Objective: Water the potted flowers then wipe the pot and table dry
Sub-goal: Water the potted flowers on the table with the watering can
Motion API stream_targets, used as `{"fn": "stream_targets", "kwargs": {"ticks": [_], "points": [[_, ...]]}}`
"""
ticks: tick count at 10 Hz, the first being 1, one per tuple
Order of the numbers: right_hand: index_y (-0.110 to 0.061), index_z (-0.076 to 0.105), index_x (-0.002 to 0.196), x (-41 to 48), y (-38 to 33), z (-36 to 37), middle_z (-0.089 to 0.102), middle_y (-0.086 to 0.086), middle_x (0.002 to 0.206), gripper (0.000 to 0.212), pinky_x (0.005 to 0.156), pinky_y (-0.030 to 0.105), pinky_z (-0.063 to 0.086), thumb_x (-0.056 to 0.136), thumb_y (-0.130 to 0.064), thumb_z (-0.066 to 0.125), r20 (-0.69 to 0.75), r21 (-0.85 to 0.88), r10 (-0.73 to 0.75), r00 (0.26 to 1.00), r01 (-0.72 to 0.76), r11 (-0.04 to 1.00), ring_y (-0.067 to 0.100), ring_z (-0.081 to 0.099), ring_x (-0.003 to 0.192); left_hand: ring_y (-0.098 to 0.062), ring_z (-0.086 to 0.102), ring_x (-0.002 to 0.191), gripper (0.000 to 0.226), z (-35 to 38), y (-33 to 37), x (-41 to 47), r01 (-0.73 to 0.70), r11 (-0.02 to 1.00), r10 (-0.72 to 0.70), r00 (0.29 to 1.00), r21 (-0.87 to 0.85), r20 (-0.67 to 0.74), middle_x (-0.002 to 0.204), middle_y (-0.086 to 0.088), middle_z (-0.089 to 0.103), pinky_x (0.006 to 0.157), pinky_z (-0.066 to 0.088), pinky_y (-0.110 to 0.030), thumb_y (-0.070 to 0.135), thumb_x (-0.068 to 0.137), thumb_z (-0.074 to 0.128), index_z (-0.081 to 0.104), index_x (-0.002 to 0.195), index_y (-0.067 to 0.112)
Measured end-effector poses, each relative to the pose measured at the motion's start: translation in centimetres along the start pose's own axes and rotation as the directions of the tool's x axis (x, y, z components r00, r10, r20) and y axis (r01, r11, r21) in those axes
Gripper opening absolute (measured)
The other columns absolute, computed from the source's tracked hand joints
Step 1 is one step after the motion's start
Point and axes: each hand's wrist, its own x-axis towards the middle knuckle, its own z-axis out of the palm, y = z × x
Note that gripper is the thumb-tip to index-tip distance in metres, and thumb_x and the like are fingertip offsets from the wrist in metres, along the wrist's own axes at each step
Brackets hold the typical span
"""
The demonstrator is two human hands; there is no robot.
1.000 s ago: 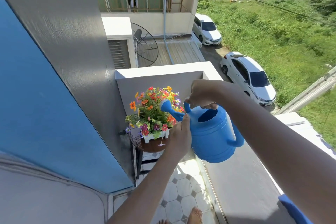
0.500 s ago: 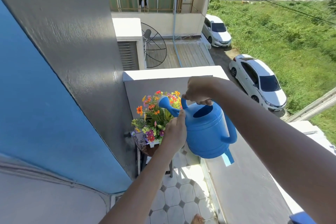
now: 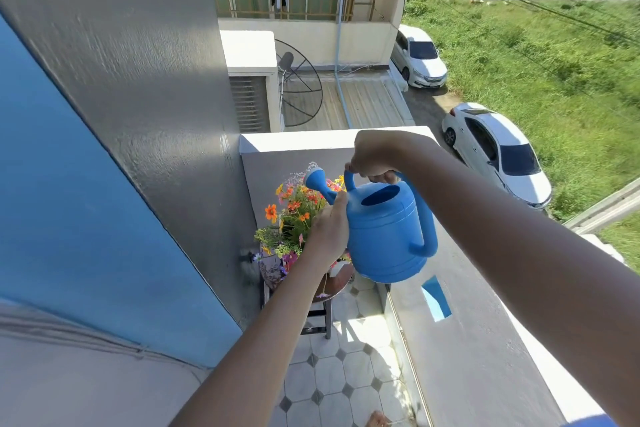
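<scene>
A blue plastic watering can [image 3: 384,232] hangs over the potted flowers [image 3: 294,215], which show orange, red and pink blooms. My right hand [image 3: 372,158] grips the can's top handle. My left hand [image 3: 329,230] presses against the can's front side below the spout. Fine water drops spray from the spout's rose [image 3: 313,178] above the blooms. The white pot [image 3: 341,267] is mostly hidden behind my left hand. It stands on a small round brown table [image 3: 337,282] with dark legs.
A grey and blue wall [image 3: 138,149] rises close on the left. The balcony parapet [image 3: 467,340] runs along the right with a blue cloth [image 3: 436,298] lying on it. White tiled floor [image 3: 346,374] lies below. Parked cars and grass are far below.
The view has tilted down and back, so the can and flowers sit lower in frame. The can stays tipped over the flowers, and water spray now shows at the rose.
</scene>
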Motion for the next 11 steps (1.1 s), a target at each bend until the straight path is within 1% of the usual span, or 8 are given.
{"fn": "stream_targets", "kwargs": {"ticks": [1,2,5,7,8,9,10,11], "points": [[0.003,0.065,0.082,0.0,0.5,-0.2,0.056,0.010,0.050,0.035,0.045,0.023,0.040,0.101,-0.024,0.052,-0.015,-0.033,-0.001,1.000,0.000,0.999,0.020,0.047,0.035,-0.018,0.053,0.096,0.057,0.4,0.2,-0.1,-0.016,1.000,0.016,1.000,-0.010,0.012,0.131,-0.015,0.061,0.080,0.049,-0.029,0.048,0.100,0.030,0.056,0.131,0.009],[0.009,0.068,0.090,-0.7,1.9,-0.2,0.057,0.013,0.054,0.040,0.047,0.025,0.041,0.101,-0.026,0.052,-0.009,-0.008,0.035,0.999,-0.035,0.999,0.022,0.048,0.039,-0.028,0.061,0.110,0.062,1.3,0.2,-0.6,-0.026,0.999,0.028,0.998,-0.025,0.061,0.131,-0.014,0.061,0.095,0.051,-0.042,0.055,0.098,0.029,0.056,0.131,0.010],[0.006,0.070,0.092,-4.5,6.1,0.2,0.063,0.015,0.059,0.043,0.044,0.024,0.043,0.101,-0.032,0.053,-0.038,-0.025,0.112,0.993,-0.113,0.993,0.022,0.052,0.040,-0.038,0.060,0.116,0.071,5.2,0.4,-3.4,-0.056,0.998,0.060,0.983,-0.031,0.171,0.128,-0.019,0.062,0.098,0.049,-0.053,0.063,0.091,0.029,0.056,0.127,0.009],[0.005,0.072,0.096,-6.8,5.5,1.0,0.062,0.015,0.064,0.046,0.044,0.023,0.043,0.103,-0.034,0.050,0.005,-0.083,0.085,0.996,-0.084,0.993,0.021,0.050,0.042,-0.032,0.060,0.110,0.078,5.1,-0.9,-5.7,-0.108,0.994,0.109,0.976,-0.016,0.190,0.119,-0.015,0.063,0.097,0.047,-0.046,0.071,0.087,0.019,0.057,0.123,0.012],[0.008,0.071,0.097,-7.5,4.6,1.6,0.063,0.017,0.065,0.050,0.042,0.023,0.040,0.103,-0.035,0.048,0.031,-0.114,0.067,0.997,-0.063,0.991,0.021,0.049,0.042,-0.031,0.059,0.105,0.074,4.2,-2.0,-6.7,-0.129,0.992,0.125,0.978,0.011,0.168,0.114,-0.017,0.062,0.094,0.048,-0.047,0.068,0.090,0.016,0.056,0.119,0.014],[0.008,0.072,0.094,-7.9,3.6,2.0,0.070,0.020,0.070,0.052,0.045,0.024,0.043,0.103,-0.037,0.048,0.022,-0.116,0.037,0.999,-0.034,0.993,0.022,0.054,0.048,-0.042,0.061,0.112,0.079,3.3,-2.8,-6.9,-0.055,0.998,0.058,0.995,-0.029,0.086,0.123,-0.022,0.064,0.096,0.049,-0.055,0.072,0.085,0.027,0.059,0.123,0.011],[0.006,0.073,0.091,-8.1,2.8,2.4,0.071,0.020,0.070,0.048,0.049,0.025,0.046,0.102,-0.035,0.050,0.013,-0.109,0.010,1.000,-0.008,0.994,0.022,0.055,0.044,-0.046,0.061,0.109,0.058,2.3,-3.1,-7.6,-0.078,0.997,0.076,0.995,0.014,0.067,0.118,-0.027,0.065,0.094,0.049,-0.053,0.064,0.093,0.028,0.059,0.102,0.016],[0.003,0.069,0.085,-8.4,2.4,2.7,0.062,0.015,0.061,0.045,0.048,0.026,0.043,0.102,-0.034,0.050,0.018,-0.080,0.008,1.000,-0.006,0.997,0.023,0.050,0.041,-0.045,0.062,0.108,0.054,1.8,-3.6,-7.8,-0.081,0.997,0.080,0.994,0.013,0.070,0.118,-0.026,0.065,0.093,0.048,-0.052,0.066,0.092,0.028,0.056,0.099,0.020]]}}
